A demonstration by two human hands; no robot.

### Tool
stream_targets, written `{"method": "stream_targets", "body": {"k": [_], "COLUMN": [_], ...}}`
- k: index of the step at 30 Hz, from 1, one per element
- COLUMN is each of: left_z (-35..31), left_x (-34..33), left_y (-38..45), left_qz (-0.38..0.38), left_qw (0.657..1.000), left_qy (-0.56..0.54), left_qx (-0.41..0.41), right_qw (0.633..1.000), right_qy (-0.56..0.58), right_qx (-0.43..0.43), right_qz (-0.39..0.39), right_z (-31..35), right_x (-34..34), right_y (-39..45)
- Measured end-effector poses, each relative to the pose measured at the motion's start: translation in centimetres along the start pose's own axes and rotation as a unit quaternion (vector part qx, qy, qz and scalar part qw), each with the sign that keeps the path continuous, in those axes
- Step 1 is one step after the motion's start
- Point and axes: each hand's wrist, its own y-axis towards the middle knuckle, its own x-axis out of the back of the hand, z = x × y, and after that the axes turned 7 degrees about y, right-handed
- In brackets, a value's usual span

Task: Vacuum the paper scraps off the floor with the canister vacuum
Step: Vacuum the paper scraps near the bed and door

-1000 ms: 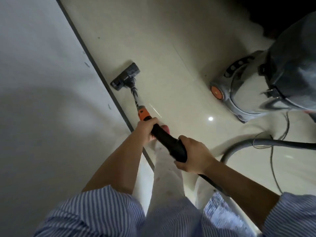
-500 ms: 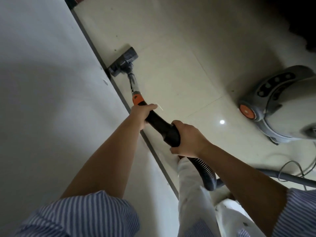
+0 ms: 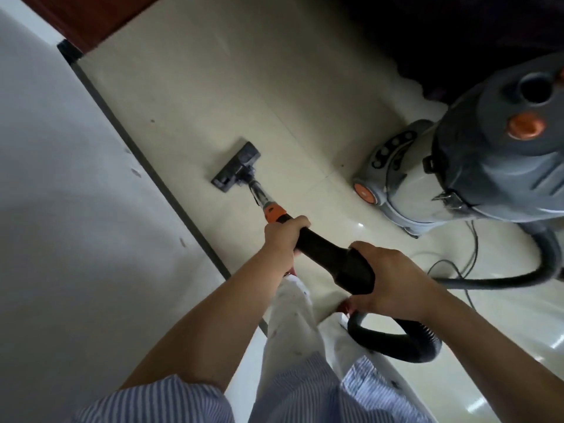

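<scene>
Now, with left hand and right hand both gripping the wand, keep the nozzle flat on the floor; sweep slowly.

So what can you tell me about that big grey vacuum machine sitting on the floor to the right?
The canister vacuum stands upright on the pale tiled floor, to the person's right. Its drum looks like shiny metal, capped by a dark grey plastic-looking lid with an orange knob. The grey base shows a row of dark oval marks and an orange wheel hub. A grey hose curves from its side, and thin cables lie beside it. Neither hand touches it.
</scene>
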Motion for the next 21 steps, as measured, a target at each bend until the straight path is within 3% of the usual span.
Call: {"method": "stream_targets", "body": {"k": [5,10,15,21], "left_z": [5.2,6.7,3.3,-5.6], "left_x": [-8.7,-11.1,-10.9,-7.5], "left_y": [-5.1,-5.9,-4.2,2.2], "left_qz": [0.053,0.057,0.003,-0.035], "left_qw": [0.997,0.992,0.988,0.984], "left_qy": [0.054,0.101,0.152,0.176], "left_qx": [0.025,0.039,0.013,-0.013], "right_qw": [0.996,0.995,0.993,0.993], "right_qy": [0.024,0.025,0.068,0.078], "right_qx": [-0.071,-0.085,-0.077,-0.060], "right_qz": [-0.042,-0.046,-0.064,-0.072], "right_z": [-6.1,-8.3,-8.2,-4.8], "right_x": [1.9,1.4,1.4,2.7], "right_y": [-9.2,-11.4,-7.7,3.0]}}
